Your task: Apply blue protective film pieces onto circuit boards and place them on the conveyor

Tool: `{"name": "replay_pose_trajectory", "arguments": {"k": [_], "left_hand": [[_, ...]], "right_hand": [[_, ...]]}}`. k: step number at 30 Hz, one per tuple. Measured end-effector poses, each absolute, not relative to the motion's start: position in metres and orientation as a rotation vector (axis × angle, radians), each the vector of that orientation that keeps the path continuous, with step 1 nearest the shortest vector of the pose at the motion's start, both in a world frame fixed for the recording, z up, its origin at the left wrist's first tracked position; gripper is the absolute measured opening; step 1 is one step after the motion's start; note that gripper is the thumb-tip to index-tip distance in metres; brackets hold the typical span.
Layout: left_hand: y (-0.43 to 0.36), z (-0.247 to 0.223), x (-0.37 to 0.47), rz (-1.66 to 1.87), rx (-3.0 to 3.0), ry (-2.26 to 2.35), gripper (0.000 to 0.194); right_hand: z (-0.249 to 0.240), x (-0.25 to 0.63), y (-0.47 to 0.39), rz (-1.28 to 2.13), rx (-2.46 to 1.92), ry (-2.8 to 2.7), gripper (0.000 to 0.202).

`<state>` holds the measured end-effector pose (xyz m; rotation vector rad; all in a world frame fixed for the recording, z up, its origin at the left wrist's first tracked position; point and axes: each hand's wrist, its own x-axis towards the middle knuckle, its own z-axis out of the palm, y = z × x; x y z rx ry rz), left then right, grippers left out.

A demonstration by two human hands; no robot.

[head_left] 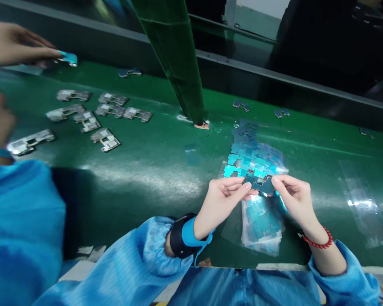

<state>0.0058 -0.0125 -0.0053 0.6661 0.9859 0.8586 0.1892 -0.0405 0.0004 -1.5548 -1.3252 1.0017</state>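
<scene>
A dark circuit board (260, 184) with an irregular outline is held between my two hands, above the green bench. My left hand (226, 197) pinches its left end between thumb and fingers. At the right end, my right hand (295, 193) grips it with thumb and forefinger. Beneath and beyond it lies a spread of shiny blue-green film pieces (255, 148). Nearer to me, a stack of clear sheets (263, 233) carrying similar film pieces is partly hidden by the board and my hands.
Several silvery circuit boards (107, 138) lie at the left, near a co-worker's hand (19, 44) with a blue piece. A green post (178, 63) rises mid-bench. Small dark boards (241, 105) line the back. Clear plastic film (364, 204) lies at the right.
</scene>
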Motion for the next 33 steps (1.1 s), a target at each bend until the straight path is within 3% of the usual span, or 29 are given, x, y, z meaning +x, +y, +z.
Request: {"name": "replay_pose_trajectory", "arguments": {"k": [8,17,26,33], "left_hand": [[0.001,0.0,-0.001,0.988,0.669,0.964,0.029],[0.053,0.0,-0.036,1.611,0.591,1.023,0.017],[0.087,-0.014,-0.068,1.893,0.559,1.075,0.018],[0.108,-0.025,-0.088,1.923,0.61,0.999,0.027]], "right_hand": [[-0.011,0.193,-0.036,1.22,-1.373,-1.11,0.03],[0.007,0.191,-0.03,1.125,-1.516,-1.55,0.033],[0.029,0.111,0.1,1.346,-1.284,-1.602,0.055],[-0.001,0.044,0.155,1.401,-1.083,-1.602,0.049]]}}
